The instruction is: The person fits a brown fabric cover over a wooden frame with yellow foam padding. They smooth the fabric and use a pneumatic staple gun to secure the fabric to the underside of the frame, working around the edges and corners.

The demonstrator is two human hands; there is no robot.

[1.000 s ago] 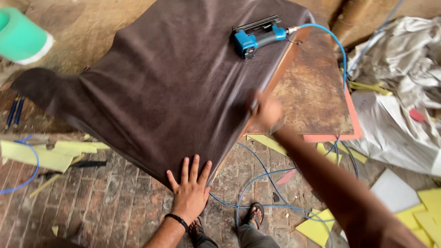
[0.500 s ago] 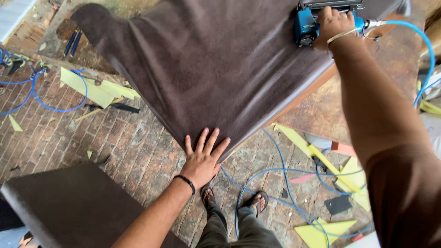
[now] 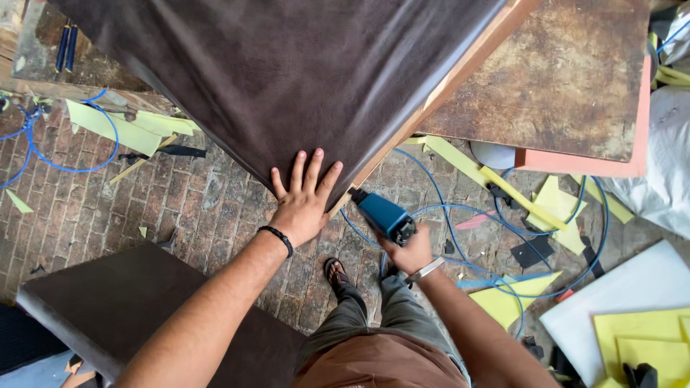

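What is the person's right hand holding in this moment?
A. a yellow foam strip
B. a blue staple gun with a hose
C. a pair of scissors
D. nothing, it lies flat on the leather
B: the right hand grips the blue staple gun at the corner of the wooden frame, while the left hand presses flat on the brown leather.

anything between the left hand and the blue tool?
Head view: only the wooden frame edge separates left hand on the brown leather from the blue tool.
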